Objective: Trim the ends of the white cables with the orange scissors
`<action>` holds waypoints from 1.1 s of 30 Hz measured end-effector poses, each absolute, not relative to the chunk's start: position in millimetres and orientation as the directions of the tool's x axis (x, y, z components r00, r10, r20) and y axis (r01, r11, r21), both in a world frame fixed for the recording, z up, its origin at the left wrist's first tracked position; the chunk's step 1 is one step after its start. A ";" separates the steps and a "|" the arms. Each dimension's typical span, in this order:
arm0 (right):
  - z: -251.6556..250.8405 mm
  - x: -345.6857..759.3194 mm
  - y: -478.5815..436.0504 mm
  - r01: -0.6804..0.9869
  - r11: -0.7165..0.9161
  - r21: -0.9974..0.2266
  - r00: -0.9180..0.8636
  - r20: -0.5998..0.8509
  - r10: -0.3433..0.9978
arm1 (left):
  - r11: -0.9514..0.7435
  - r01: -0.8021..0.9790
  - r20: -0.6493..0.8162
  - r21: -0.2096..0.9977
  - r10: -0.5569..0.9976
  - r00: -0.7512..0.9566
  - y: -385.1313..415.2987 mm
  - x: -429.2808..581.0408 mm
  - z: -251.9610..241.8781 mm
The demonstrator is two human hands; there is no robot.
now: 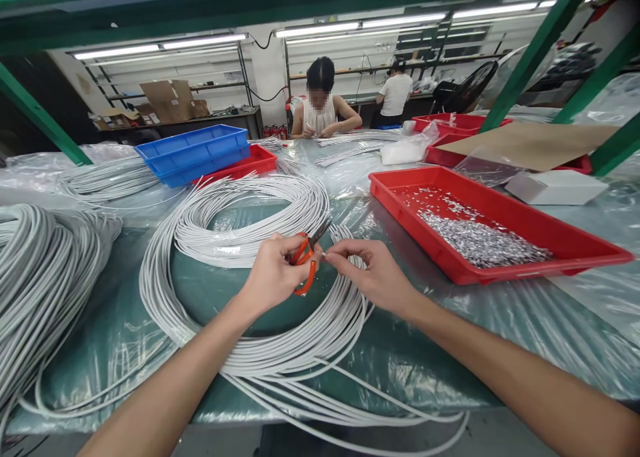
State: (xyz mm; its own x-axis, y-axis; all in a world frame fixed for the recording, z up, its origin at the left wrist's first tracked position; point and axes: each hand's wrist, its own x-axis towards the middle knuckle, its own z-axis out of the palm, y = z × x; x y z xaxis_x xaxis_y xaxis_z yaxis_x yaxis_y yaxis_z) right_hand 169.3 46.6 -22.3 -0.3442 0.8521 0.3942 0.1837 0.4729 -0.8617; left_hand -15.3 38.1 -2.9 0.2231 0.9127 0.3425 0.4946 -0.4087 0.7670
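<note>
Orange-handled scissors [306, 265] are in my left hand [277, 270], its fingers wrapped round the handles and the dark blades pointing up and to the right. My right hand [369, 270] pinches a thin white cable end [325, 255] just right of the scissors, close to the left fingertips. Beneath both hands lie looped white cables [300, 350], with a second coil [250, 244] behind them. Part of the cable end is hidden by the fingers.
A red tray [425, 244] of small silvery pieces stands at the right. A blue bin [195, 152] sits back left, near a thick cable bundle [45, 290]. Green posts frame the table. A person [320, 110] works across it; another sits farther back.
</note>
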 end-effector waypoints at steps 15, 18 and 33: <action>-26.6 166.5 52.6 -0.190 0.265 -0.945 -0.287 0.311 0.906 | -0.330 0.498 0.141 0.802 0.915 0.379 49.0 -21.3 -13.1; -25.9 166.5 52.6 -0.229 0.234 -0.945 -0.284 0.294 0.913 | -0.372 0.523 0.153 0.767 0.897 0.414 48.5 -20.9 -15.0; -24.1 175.2 58.3 0.047 0.448 -0.893 -0.354 0.405 0.843 | -0.396 0.579 0.112 0.712 0.879 0.464 45.7 -22.6 -16.9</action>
State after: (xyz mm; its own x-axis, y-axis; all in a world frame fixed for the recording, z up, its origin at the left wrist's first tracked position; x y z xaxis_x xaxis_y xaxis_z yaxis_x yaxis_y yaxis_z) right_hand 175.2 58.3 -24.1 -0.3536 0.8433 0.4048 0.0469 0.4482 -0.8927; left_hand -22.6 45.7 -16.9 0.4637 0.8789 0.1117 0.5793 -0.3961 0.7124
